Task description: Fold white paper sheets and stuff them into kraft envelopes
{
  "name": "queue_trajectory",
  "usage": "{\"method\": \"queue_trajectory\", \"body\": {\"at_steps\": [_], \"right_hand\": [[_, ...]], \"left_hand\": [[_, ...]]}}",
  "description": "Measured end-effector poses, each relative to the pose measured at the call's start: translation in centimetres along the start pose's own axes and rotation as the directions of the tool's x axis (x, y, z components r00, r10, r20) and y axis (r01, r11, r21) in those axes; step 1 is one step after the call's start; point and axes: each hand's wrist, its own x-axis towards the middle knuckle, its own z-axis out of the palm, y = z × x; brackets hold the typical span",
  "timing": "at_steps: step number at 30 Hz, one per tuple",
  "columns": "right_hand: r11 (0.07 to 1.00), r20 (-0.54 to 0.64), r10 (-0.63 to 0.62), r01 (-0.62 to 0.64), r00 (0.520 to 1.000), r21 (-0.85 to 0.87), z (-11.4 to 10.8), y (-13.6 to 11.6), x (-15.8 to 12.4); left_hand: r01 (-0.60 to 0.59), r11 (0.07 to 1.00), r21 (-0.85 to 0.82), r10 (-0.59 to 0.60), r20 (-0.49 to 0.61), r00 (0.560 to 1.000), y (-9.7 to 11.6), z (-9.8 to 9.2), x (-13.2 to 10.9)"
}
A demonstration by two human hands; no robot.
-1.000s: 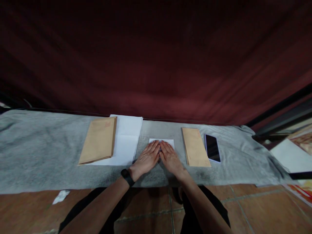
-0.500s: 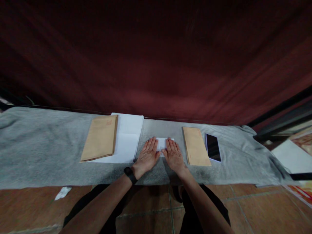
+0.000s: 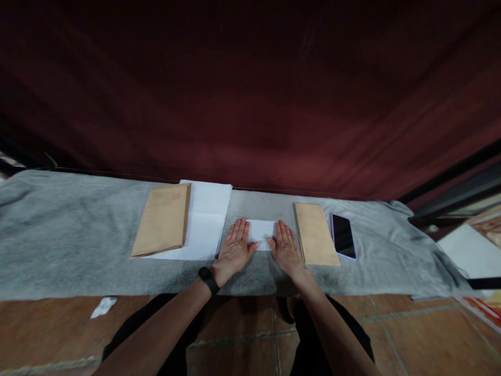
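A small white piece of paper [image 3: 261,230], apparently folded, lies on the grey cloth in front of me. My left hand [image 3: 236,246] rests flat on its left end, fingers stretched forward and thumb pointing inward. On the right end, my right hand [image 3: 285,248] lies flat in the same way, palm down. The paper's middle shows between the two hands; its ends are partly hidden under them. Just right of my right hand is a brown envelope [image 3: 316,235]. To the left of my left hand are white paper sheets [image 3: 207,219].
A stack of brown envelopes [image 3: 162,216] overlaps the white sheets. A phone [image 3: 343,236] lies beside the right envelope. Grey cloth [image 3: 78,235] covers the long narrow surface, with a dark red panel [image 3: 250,104] behind it. A crumpled white scrap [image 3: 103,307] is on the tiled floor.
My right hand has slid right across the paper, widening the gap between the hands and showing more of its middle. My left hand has barely moved.
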Motion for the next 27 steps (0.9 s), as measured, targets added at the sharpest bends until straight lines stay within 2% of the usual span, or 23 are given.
{"method": "queue_trajectory", "body": {"at_steps": [7,11,15,20,27], "right_hand": [[0.999,-0.038,0.024,-0.022,0.999,0.042,-0.9,-0.5,0.2],[0.987,0.003,-0.102,0.101,0.995,0.126,-1.9,-2.1,0.6],[0.961,0.017,-0.198,0.191,0.98,0.202,-1.7,-3.9,0.3],[0.969,0.021,-0.187,0.181,0.982,0.167,-0.9,-4.6,-0.3],[0.984,0.03,-0.156,0.152,0.987,0.092,-0.7,-3.6,-0.2]], "left_hand": [[-0.008,1.0,-0.015,0.007,-0.04,0.999,0.0,-0.1,-0.1],[-0.006,1.0,-0.006,0.006,-0.008,1.0,0.1,-0.3,-0.1],[-0.007,1.0,0.009,0.007,0.016,1.0,-0.1,0.0,-0.1],[-0.018,1.0,-0.001,0.018,0.021,1.0,-0.3,0.1,-0.2],[-0.021,1.0,-0.017,0.021,0.001,1.0,-0.3,-0.4,-0.3]]}}
